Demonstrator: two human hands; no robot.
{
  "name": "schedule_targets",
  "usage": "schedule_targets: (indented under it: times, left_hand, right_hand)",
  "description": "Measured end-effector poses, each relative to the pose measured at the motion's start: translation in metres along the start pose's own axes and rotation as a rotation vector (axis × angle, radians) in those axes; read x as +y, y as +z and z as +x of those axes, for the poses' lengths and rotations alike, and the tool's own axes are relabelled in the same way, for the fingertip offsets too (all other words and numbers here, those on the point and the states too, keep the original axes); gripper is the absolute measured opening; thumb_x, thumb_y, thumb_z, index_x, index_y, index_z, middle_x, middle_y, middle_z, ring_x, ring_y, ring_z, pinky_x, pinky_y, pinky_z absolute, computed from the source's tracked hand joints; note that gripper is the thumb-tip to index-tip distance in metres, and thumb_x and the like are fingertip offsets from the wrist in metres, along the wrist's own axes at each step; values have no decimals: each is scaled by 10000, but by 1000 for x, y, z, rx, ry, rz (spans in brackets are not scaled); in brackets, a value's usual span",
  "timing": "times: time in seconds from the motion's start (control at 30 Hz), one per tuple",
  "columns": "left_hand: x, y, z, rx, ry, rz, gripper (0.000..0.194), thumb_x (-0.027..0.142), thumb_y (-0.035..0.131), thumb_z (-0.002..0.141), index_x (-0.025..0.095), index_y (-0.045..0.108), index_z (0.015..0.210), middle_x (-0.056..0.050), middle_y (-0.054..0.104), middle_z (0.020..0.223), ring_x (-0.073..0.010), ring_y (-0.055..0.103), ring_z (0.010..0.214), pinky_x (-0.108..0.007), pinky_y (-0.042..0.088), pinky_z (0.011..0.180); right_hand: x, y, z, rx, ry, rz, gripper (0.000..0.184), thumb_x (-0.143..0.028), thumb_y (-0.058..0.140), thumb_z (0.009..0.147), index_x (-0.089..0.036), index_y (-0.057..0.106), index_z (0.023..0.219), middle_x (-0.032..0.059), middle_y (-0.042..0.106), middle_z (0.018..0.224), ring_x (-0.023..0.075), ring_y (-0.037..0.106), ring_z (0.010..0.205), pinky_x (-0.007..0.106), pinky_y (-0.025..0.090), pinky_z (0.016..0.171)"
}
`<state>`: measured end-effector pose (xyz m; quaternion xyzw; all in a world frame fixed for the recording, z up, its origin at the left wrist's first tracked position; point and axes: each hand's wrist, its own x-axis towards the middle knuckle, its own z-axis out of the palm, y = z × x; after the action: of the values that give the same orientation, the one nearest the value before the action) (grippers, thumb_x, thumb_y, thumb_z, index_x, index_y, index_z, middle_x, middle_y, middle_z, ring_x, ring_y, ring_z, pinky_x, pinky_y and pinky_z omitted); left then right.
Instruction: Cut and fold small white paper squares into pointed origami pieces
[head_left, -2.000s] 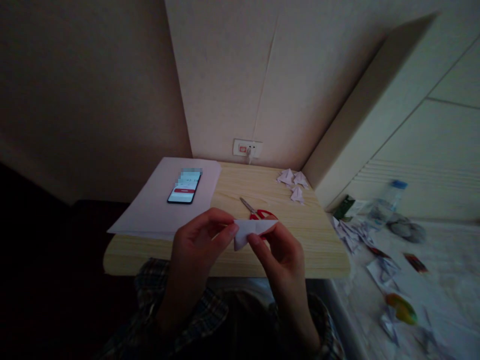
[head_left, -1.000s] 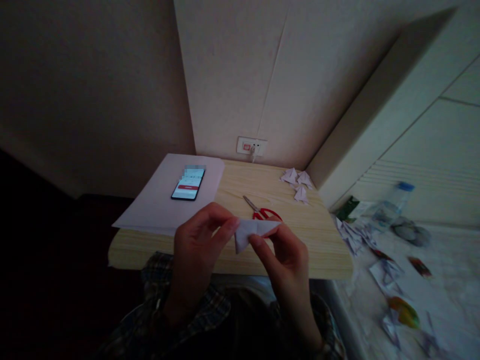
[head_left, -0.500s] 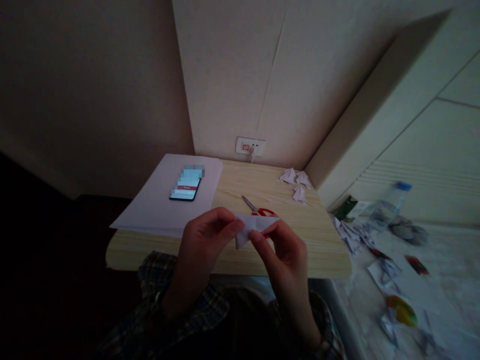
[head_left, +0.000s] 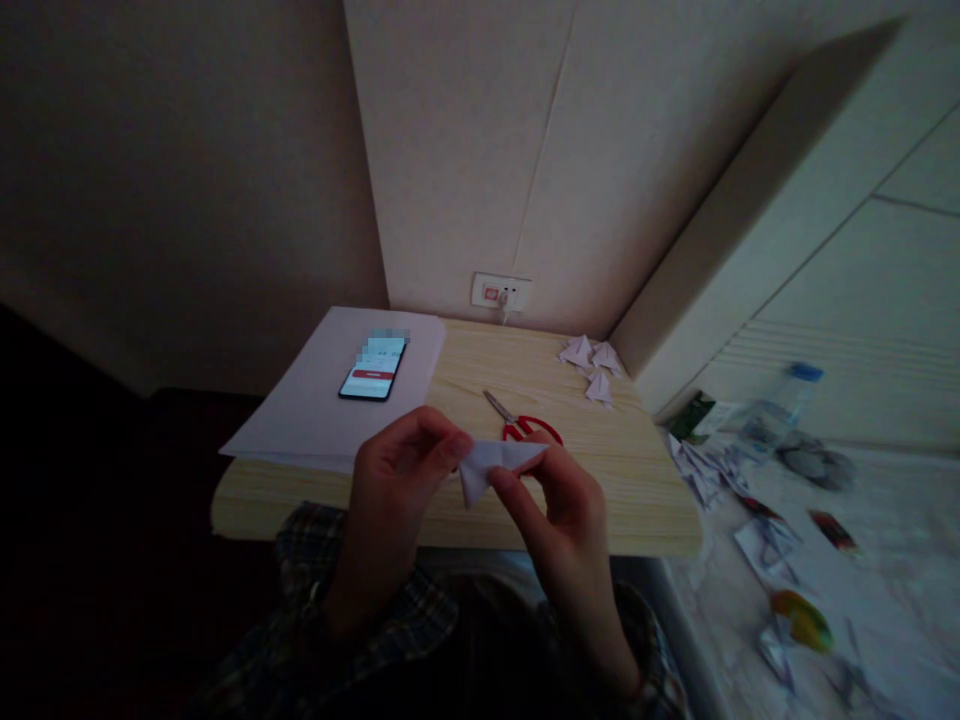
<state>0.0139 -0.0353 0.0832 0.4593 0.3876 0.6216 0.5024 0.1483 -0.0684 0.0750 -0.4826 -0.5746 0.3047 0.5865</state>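
Observation:
Both hands hold a small folded piece of white paper (head_left: 491, 462) above the near edge of a light wooden table (head_left: 615, 500). My left hand (head_left: 394, 480) pinches its left end between thumb and fingers. The right end is pinched by my right hand (head_left: 559, 510). Red-handled scissors (head_left: 521, 420) lie on the table just beyond the paper.
A phone (head_left: 373, 368) with a lit screen lies on white sheets (head_left: 315, 410) at the table's left. Three folded paper pieces (head_left: 592, 362) sit at the back right, below a wall socket (head_left: 500, 292). To the right, a bed holds paper scraps (head_left: 705, 470), a plastic bottle (head_left: 780, 405) and small items.
My hands and the folded paper have shifted slightly; the fingers have worked along the fold. The table's contents have stayed put.

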Motion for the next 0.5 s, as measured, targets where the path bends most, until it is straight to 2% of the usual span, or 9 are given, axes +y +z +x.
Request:
schedule_targets:
  times: [0.2,0.33,0.5]
  left_hand:
    - [0,-1,2,-103,-65,44,137,148,779,711,199,686,624,52,671,613,-102,628,608,-161,508,585]
    - [2,-1,2,-94,-46,78,164,132,760,713,202,661,602,66,651,593,-88,619,590,-144,503,576]
    - [5,-1,2,-100,-52,100,166,131,750,701,202,644,595,67,645,583,-86,614,561,-144,499,546]
  right_hand:
    - [1,-2,2,11,45,27,264,-314,708,869,-221,578,659,-18,607,673,174,563,684,295,422,666]
    - [2,-3,2,1,44,55,224,-295,696,874,-222,595,689,-17,611,695,172,562,696,290,430,669]
    - [2,-5,2,66,72,88,171,-292,680,888,-226,616,744,3,618,791,182,575,753,300,447,692]
